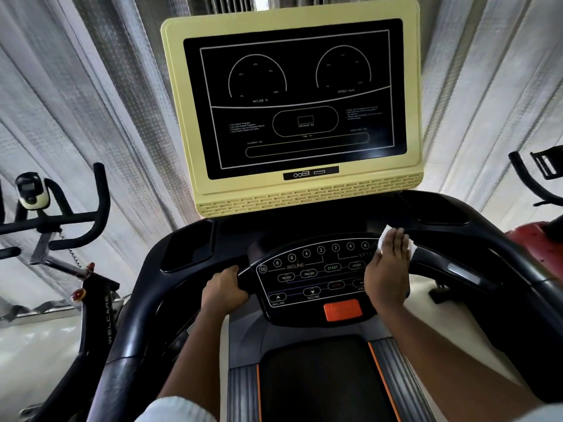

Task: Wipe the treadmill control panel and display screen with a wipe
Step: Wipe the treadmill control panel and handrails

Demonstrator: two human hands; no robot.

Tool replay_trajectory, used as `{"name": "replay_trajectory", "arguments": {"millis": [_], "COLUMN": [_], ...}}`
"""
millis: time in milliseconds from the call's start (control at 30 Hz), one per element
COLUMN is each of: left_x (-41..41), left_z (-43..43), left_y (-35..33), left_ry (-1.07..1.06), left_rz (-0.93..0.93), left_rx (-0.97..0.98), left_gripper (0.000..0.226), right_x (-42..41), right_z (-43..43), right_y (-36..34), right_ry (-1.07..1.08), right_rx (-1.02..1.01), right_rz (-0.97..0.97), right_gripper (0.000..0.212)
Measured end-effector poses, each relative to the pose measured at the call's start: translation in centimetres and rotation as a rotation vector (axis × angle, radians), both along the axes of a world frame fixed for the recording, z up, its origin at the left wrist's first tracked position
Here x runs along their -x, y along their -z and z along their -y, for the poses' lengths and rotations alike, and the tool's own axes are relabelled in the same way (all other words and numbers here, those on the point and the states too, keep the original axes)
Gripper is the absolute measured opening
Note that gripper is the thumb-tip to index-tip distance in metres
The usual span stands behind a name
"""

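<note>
The treadmill [134, 300] fills the view, with an exercise bike [76, 226] standing to its left. The display screen [295, 99], dark and set in a yellow housing [179, 117], stands upright above the console. Below it lies the control panel [307, 281], an oval field of labelled keys with an orange key [342, 310] at its near edge.

The left hand [224, 289] grips the black bar [245, 277] at the panel's left edge, fingers curled round it, bracing the body. The right hand [388, 269] lies flat on the panel's right side, fingers straight and close together, and presses the wipe [384, 236] against the surface. The wipe shows only as white edges beyond the fingertips and beside the hand.

Step in hand, by judgement: wiping the control panel, right-hand portion. The left and centre keys and the whole display screen appear not yet covered.

The next move calls for a flat-handed sweep leftward across the keys, with light pressure to avoid actuating them, then a reach upward to the screen.
</note>
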State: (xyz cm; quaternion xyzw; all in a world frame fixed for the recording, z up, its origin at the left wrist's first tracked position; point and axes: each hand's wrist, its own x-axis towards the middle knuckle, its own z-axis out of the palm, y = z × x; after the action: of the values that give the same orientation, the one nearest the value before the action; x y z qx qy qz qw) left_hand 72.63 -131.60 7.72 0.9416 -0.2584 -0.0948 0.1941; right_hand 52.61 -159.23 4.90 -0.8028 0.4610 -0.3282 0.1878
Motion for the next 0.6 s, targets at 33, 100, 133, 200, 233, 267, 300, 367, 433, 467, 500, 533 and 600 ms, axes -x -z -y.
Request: {"name": "replay_trajectory", "arguments": {"millis": [33,100,133,200,233,267,300,367,433,467,500,533,600], "left_x": [0.0,-0.1,-0.1,-0.1,-0.1,0.0,-0.1,-0.1,-0.2,-0.2,-0.1,0.0,0.0], "left_z": [0.0,0.1,0.0,0.0,0.0,0.0,0.0,-0.1,0.0,0.0,0.0,0.0,0.0], "left_y": [0.0,0.1,0.2,0.2,0.2,0.2,0.1,0.1,0.2,0.2,0.3,0.2,0.1], "left_ry": [0.000,-0.001,-0.002,-0.005,-0.004,-0.001,0.001,0.002,0.001,0.003,0.005,0.006,0.006], "left_rz": [-0.003,-0.004,-0.002,0.001,0.001,-0.001,-0.002,-0.008,-0.005,-0.002,-0.001,0.000,-0.005], "left_rx": [-0.001,-0.003,-0.004,0.000,-0.001,-0.001,0.002,-0.001,-0.003,-0.005,-0.006,-0.004,-0.005], "left_gripper": [0.025,0.026,0.027,0.026,0.026,0.027,0.027,0.026,0.025,0.025,0.024,0.023,0.023], "right_x": [0.5,1.9,2.6,2.5,1.9,1.2,0.7,0.8,1.8,2.4,2.9,2.8,1.8], "right_z": [-0.8,-3.9,-5.2,-5.3,-4.5,-3.5,-2.7,-2.7,-4.9,-6.1,-6.6,-6.4,-4.6], "right_y": [0.5,2.2,2.8,2.7,2.0,1.2,0.5,0.2,1.4,1.9,2.2,2.1,1.2], "right_ry": [0.010,0.021,0.017,0.011,0.025,0.038,0.053,0.077,0.085,0.071,0.049,0.027,0.047], "right_rx": [0.013,0.033,0.024,-0.006,-0.023,-0.043,-0.057,-0.081,-0.056,-0.046,-0.039,-0.050,-0.086], "right_rz": [-0.014,-0.067,-0.089,-0.081,-0.064,-0.045,-0.028,-0.005,-0.043,-0.069,-0.090,-0.090,-0.046], "right_gripper": [0.062,0.064,0.066,0.066,0.066,0.065,0.064,0.064,0.065,0.065,0.064,0.063,0.061]}}
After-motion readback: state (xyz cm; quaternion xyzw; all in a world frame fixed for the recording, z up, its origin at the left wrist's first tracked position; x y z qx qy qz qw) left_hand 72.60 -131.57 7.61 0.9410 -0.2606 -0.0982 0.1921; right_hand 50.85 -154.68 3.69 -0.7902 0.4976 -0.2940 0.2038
